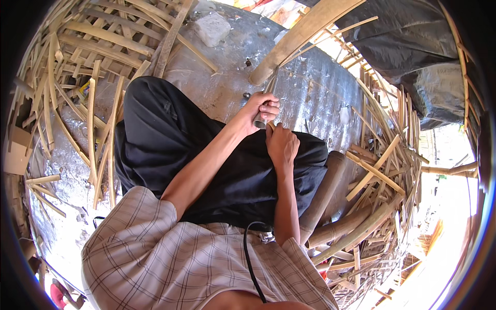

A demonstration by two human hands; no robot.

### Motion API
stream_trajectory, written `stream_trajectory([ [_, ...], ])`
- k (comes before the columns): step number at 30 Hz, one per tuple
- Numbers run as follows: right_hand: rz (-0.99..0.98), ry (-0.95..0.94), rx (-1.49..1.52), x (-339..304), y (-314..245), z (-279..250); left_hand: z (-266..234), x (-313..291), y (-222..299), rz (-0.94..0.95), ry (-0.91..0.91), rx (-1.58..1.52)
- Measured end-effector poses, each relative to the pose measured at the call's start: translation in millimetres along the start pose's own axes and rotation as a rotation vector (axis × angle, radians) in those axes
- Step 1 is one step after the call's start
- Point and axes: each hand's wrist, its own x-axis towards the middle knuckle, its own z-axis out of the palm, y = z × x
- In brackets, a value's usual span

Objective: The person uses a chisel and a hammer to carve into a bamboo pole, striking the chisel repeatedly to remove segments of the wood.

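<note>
My left hand (262, 109) is closed around the round grey handle of what looks like a knife (272, 81). Its narrow blade points away from me, toward the foot of a thick bamboo pole; the handle's end shows below my fist. Just below and to the right, my right hand (282, 145) is closed on a pale bamboo strip (272, 125). Only a short end of that strip shows; the rest is hidden by my fingers. Both hands are close together over my black trousers (222, 165), where my legs are folded.
A thick bamboo pole (305, 41) slants up from the grey ground sheet (227, 67). Split bamboo strips (103, 39) pile up at the left, and more offcuts (382, 170) at the right. Bamboo lengths (325, 196) lie beside my right leg. A stone block (212, 28) sits ahead.
</note>
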Motion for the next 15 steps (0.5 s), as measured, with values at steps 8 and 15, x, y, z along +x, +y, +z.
stream_trajectory([
  [8, 0.006, 0.004, -0.021, -0.6, -1.2, 0.1, 24.8, -9.0, 7.9, 0.09, 0.07, 0.146],
  [15, 0.014, -0.014, -0.045, 0.0, -1.3, -0.7, 33.4, -13.9, 15.5, 0.104, 0.086, 0.202],
])
